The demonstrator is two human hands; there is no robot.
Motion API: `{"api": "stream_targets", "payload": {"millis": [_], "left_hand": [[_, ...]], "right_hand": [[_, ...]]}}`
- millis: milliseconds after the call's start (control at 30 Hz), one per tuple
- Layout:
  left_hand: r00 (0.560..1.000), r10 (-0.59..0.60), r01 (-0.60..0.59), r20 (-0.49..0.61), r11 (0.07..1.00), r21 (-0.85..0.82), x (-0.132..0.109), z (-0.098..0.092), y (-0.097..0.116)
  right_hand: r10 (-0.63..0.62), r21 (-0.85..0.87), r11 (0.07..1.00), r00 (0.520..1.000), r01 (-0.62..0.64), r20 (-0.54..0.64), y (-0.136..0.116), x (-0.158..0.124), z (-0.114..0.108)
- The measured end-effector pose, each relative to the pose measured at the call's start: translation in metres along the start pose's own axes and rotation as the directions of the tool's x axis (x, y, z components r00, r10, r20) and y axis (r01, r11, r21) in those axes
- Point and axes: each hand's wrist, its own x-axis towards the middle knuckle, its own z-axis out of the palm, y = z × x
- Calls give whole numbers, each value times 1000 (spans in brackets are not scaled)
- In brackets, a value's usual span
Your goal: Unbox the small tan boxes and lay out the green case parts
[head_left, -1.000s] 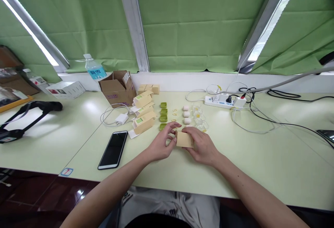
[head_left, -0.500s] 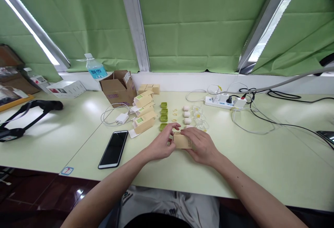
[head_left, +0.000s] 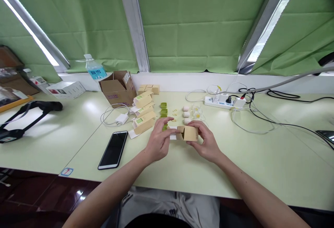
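Observation:
A small tan cardboard box (head_left: 191, 134) is in my right hand (head_left: 208, 144), which is closed around its right end. Its left end stands open, with a flap and a white inner tab sticking out to the left. My left hand (head_left: 159, 141) is beside that end, fingers apart, one fingertip reaching to the flap. Behind the hands are a column of green square cups (head_left: 163, 111), a few small yellow clips (head_left: 174, 114) and a column of pale pink cylindrical pieces (head_left: 186, 114). Clear plastic pieces (head_left: 197, 112) lie to their right, partly hidden by my right hand.
Several opened tan boxes (head_left: 144, 122) lie left of the cups, and closed ones (head_left: 152, 89) stand by the wall. A phone (head_left: 113, 150), white charger (head_left: 121, 118), brown carton (head_left: 118, 89) and bottle (head_left: 95, 68) are leftward. A power strip (head_left: 221, 102) with cables is at right.
The box has moved slightly right and up, and its left end now shows open with the flap out. My left hand has shifted left, off the box's side.

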Motion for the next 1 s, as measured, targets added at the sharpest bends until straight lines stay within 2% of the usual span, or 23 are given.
{"api": "stream_targets", "payload": {"millis": [100,233,400,567,633,767,1000], "left_hand": [[999,-27,27,24,1000,14,1,-3,6],[997,-54,54,-59,999,-3,2,0,6],[997,-39,43,-66,997,60,1,7,2],[983,-42,54,-177,996,66,-1,11,2],[980,-89,98,-177,994,43,-2,13,0],[966,-242,238,-93,970,-51,-3,17,-6],[899,-438,421,-28,879,-224,0,15,0]], "right_hand": [[-21,-6,1000,1000,21,-6,-1,-1,1],[-55,-40,998,998,54,-18,-2,-2,3],[-168,-128,978,986,164,-21,-3,-2,4],[-242,-191,955,969,228,-56,-5,-3,4],[-272,-221,941,961,256,-43,-5,-4,4],[-334,-300,897,942,324,16,-4,-7,6],[-392,-389,839,918,382,56,0,-9,10]]}}
